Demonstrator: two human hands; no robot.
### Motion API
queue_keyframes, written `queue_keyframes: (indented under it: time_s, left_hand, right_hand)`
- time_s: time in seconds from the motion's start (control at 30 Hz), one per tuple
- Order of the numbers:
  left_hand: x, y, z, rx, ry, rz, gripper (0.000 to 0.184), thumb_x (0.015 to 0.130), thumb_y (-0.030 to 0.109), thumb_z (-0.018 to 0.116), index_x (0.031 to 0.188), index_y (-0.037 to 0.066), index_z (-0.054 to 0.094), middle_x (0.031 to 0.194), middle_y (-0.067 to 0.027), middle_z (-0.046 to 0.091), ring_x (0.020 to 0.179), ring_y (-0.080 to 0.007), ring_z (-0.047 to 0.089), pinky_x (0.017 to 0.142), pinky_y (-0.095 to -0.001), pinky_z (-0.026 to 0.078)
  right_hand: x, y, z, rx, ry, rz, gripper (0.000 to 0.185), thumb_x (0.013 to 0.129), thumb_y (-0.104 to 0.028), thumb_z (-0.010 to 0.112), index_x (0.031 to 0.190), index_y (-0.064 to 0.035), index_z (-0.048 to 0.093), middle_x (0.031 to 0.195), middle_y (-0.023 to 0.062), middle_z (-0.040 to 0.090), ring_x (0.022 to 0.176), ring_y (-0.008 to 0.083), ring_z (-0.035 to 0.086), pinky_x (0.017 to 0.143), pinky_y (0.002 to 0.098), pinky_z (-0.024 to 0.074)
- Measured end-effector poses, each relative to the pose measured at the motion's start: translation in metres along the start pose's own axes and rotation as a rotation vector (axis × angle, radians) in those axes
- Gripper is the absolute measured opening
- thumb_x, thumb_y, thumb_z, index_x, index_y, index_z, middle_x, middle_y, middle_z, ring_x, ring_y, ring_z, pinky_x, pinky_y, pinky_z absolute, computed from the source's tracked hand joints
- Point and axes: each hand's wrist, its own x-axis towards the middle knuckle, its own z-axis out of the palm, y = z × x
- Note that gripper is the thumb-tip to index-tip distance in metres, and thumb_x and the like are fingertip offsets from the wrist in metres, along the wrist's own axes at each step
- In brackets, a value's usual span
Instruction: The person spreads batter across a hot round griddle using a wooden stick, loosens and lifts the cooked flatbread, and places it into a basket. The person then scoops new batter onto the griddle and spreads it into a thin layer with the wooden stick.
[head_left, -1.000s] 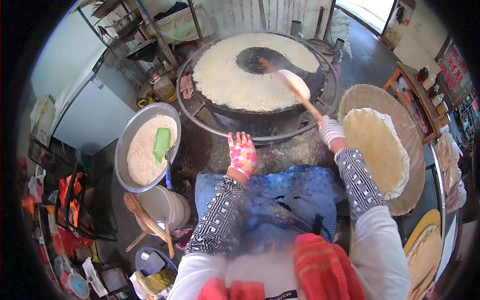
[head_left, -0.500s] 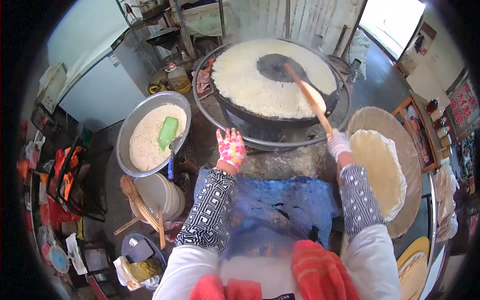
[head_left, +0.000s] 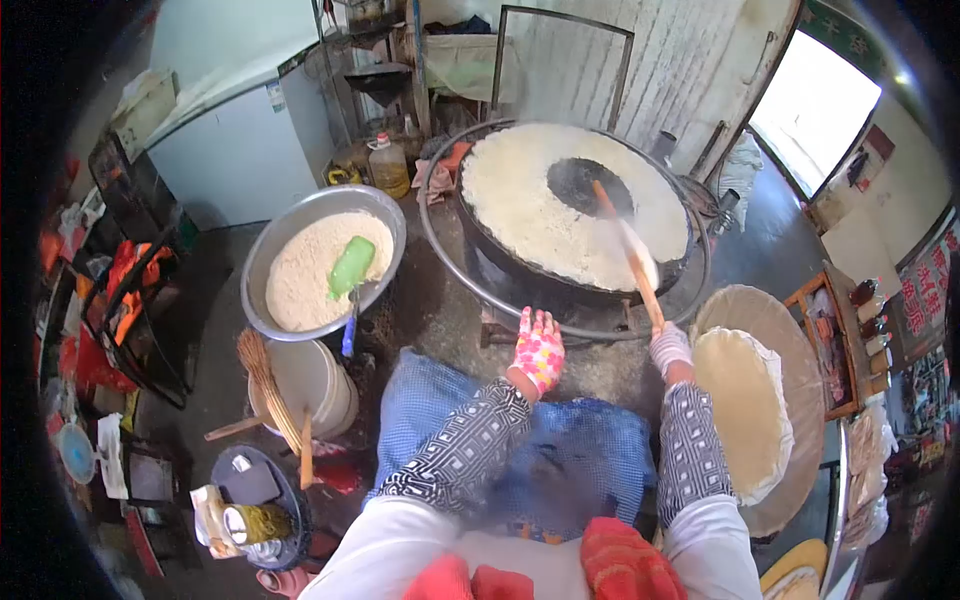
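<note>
My right hand [head_left: 671, 348], in a pale glove, grips the handle end of a long wooden batter spreader [head_left: 637, 265]. Its far end reaches over the big round griddle, where pale batter [head_left: 515, 205] forms a wide ring around a dark bare centre [head_left: 590, 187]. My left hand [head_left: 540, 352], in a pink-flowered glove, is open with its fingers extended, close to the near side of the metal hoop [head_left: 470, 290] around the griddle. Whether it touches the hoop I cannot tell. To the left, a metal basin [head_left: 254, 285] holds batter and a green scoop [head_left: 352, 266] with a blue handle.
A flat pancake [head_left: 740, 410] lies on a round board [head_left: 808, 440] at my right. A bucket [head_left: 345, 395] with a straw brush [head_left: 268, 385] across it stands left. Beyond are an oil bottle [head_left: 388, 165], a white freezer [head_left: 225, 150] and a wooden rack [head_left: 825, 345].
The dark gap on the griddle's right side is now mostly covered with batter. My left hand has moved rightward along the hoop. The spreader stays in my right hand; the whole view has shifted.
</note>
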Motion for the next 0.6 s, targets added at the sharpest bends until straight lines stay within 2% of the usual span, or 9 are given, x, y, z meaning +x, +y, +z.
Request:
queue_keyframes:
  time_s: [0.07,0.17,0.23,0.37,0.5,0.53,0.57,0.6]
  left_hand:
    - [-0.009,-0.007,-0.004,0.049,0.008,-0.014,0.050,0.085,0.019,0.036,0.128,-0.007,0.040,0.135,-0.0230,0.039,0.130,-0.0355,0.032,0.109,-0.0573,0.008]
    - [-0.008,-0.023,0.008,0.048,-0.001,0.011,0.048,0.085,0.017,0.037,0.125,-0.008,0.043,0.133,-0.0236,0.041,0.128,-0.0369,0.034,0.109,-0.0577,0.009]
    - [-0.004,-0.031,0.013,0.088,0.016,-0.021,0.047,0.085,0.017,0.037,0.124,-0.008,0.043,0.133,-0.0234,0.042,0.128,-0.0370,0.035,0.108,-0.0577,0.011]
    - [-0.006,-0.046,0.022,0.150,0.081,-0.055,0.043,0.085,0.017,0.039,0.120,-0.006,0.047,0.128,-0.0228,0.047,0.124,-0.0366,0.039,0.108,-0.0567,0.015]
    - [-0.002,-0.064,0.009,0.067,0.035,-0.116,0.041,0.084,0.018,0.040,0.116,-0.005,0.052,0.127,-0.0219,0.048,0.125,-0.0357,0.039,0.108,-0.0567,0.012]
    - [0.000,-0.067,0.012,0.058,0.014,-0.138,0.041,0.084,0.018,0.040,0.116,-0.005,0.052,0.127,-0.0215,0.048,0.125,-0.0353,0.039,0.109,-0.0565,0.012]
    - [0.001,-0.070,0.008,0.047,-0.009,-0.162,0.041,0.083,0.018,0.041,0.116,-0.005,0.052,0.127,-0.0211,0.048,0.126,-0.0350,0.038,0.109,-0.0564,0.011]
    - [-0.001,-0.074,0.004,0.111,-0.005,-0.173,0.042,0.083,0.018,0.041,0.117,-0.003,0.052,0.128,-0.0213,0.047,0.126,-0.0344,0.038,0.109,-0.0564,0.011]
  right_hand:
    - [0.003,-0.001,-0.013,-0.006,-0.012,0.004,0.031,0.090,-0.031,0.046,0.094,-0.0029,0.057,0.092,0.0240,0.062,0.090,0.0403,0.059,0.076,0.0476,0.0473]
    - [-0.016,-0.014,-0.017,-0.021,0.016,-0.137,0.029,0.090,-0.031,0.046,0.094,-0.0034,0.054,0.089,0.0248,0.062,0.086,0.0415,0.059,0.075,0.0488,0.0468]
    - [-0.028,-0.014,-0.007,-0.150,-0.126,-0.192,0.028,0.089,-0.032,0.047,0.094,-0.0050,0.054,0.087,0.0255,0.061,0.084,0.0417,0.060,0.072,0.0489,0.0469]
    - [0.001,0.017,0.002,-0.029,0.016,-0.012,0.029,0.089,-0.031,0.048,0.092,-0.0036,0.056,0.086,0.0224,0.063,0.084,0.0413,0.060,0.073,0.0478,0.0475]
    - [-0.014,-0.012,-0.014,0.039,0.011,-0.125,0.028,0.088,-0.031,0.048,0.091,-0.0047,0.056,0.085,0.0239,0.062,0.083,0.0419,0.060,0.073,0.0488,0.0475]
    - [-0.026,-0.017,-0.013,-0.012,0.003,-0.200,0.028,0.088,-0.032,0.047,0.091,-0.0054,0.056,0.085,0.0246,0.062,0.083,0.0423,0.059,0.073,0.0491,0.0476]
    - [-0.032,-0.023,-0.011,-0.121,-0.086,-0.216,0.028,0.088,-0.032,0.046,0.090,-0.0051,0.055,0.084,0.0243,0.062,0.083,0.0418,0.060,0.072,0.0492,0.0475]
    - [-0.021,-0.009,0.007,-0.094,-0.063,-0.189,0.029,0.089,-0.032,0.046,0.090,-0.0052,0.055,0.084,0.0240,0.062,0.083,0.0416,0.060,0.072,0.0492,0.0475]
